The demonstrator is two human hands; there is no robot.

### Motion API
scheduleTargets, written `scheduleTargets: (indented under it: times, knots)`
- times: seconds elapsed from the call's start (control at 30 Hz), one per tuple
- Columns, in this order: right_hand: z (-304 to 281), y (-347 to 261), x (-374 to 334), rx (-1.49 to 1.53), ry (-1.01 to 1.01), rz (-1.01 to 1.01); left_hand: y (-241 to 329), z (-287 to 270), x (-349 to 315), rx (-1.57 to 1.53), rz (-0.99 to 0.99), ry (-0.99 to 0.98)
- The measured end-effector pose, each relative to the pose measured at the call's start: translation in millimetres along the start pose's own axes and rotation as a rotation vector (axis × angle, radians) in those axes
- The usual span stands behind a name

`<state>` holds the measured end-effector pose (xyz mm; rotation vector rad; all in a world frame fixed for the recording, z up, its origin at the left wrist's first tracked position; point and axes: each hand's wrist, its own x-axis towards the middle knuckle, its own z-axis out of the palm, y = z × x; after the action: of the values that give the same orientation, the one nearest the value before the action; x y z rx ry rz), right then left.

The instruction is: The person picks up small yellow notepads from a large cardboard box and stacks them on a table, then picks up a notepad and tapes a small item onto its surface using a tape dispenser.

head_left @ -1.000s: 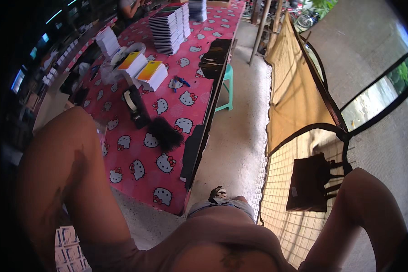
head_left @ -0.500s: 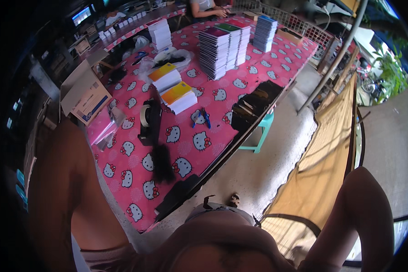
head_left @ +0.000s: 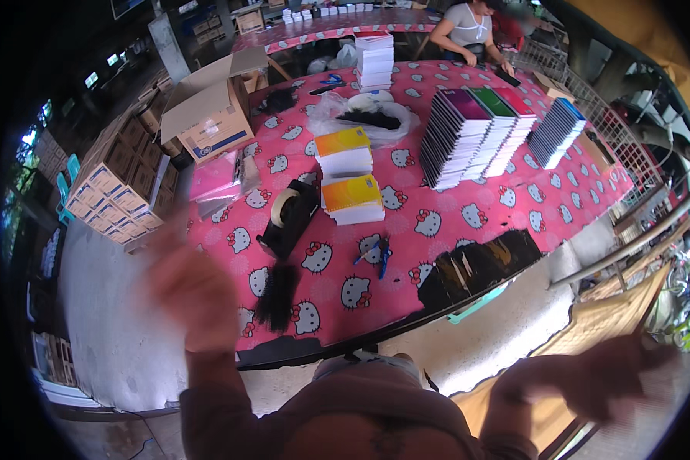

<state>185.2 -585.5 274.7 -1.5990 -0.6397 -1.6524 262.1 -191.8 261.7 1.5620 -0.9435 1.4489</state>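
Observation:
My left hand [head_left: 188, 284], smeared by motion, is raised at the table's left edge, near the tape dispenser [head_left: 287, 218]. Off to the right, over the floor beside the table, is my right hand [head_left: 613, 376], also blurred. The fingers of both are too smeared to read. Beside the dispenser stand two stacks of yellow-orange covered paper pads [head_left: 350, 201]. A bundle of black bristle-like strands [head_left: 277, 297] lies near the front edge, and blue-handled pliers [head_left: 384, 257] lie to its right.
Tall stacks of purple, green and red notebooks [head_left: 468, 138] and a blue-covered stack [head_left: 557, 134] stand on the pink table [head_left: 452, 222]. An open carton [head_left: 211, 115] and piled boxes [head_left: 123, 184] are at left. Another person [head_left: 471, 34] works at the far side.
The view has turned left, so the table sits further right and the piled boxes show. Both arms, bent at the sides before, now have their hands in view.

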Motion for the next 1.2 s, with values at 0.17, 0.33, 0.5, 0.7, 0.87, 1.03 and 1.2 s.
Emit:
scheduleTargets:
  times: [0.17, 0.33, 0.5, 0.7, 0.87, 1.03, 1.2]
  knots:
    - [137, 113, -212, 0.337, -0.533, 1.120, -134, 79, -187, 0.344, -0.415, -0.691]
    - [183, 159, -315, 0.353, -0.841, 0.968, -159, 114, -230, 0.572, -0.304, -0.792]
    - [200, 150, -319, 0.360, -1.368, 0.280, -151, 108, -195, 0.513, -0.497, -0.816]
    - [194, 200, -304, -0.058, -1.514, 0.301, -93, 90, -145, 0.683, -0.541, -0.617]
    - [221, 213, -268, 0.563, -1.094, 0.706, -69, 110, -205, 0.596, -0.663, -1.007]
    - [215, 159, -322, 0.762, -1.134, 1.045, -59, 119, -213, 0.675, -0.675, -0.874]
    - [227, 132, -333, 0.711, -1.046, 1.132, -52, 101, -295, 0.358, -1.089, -0.511]
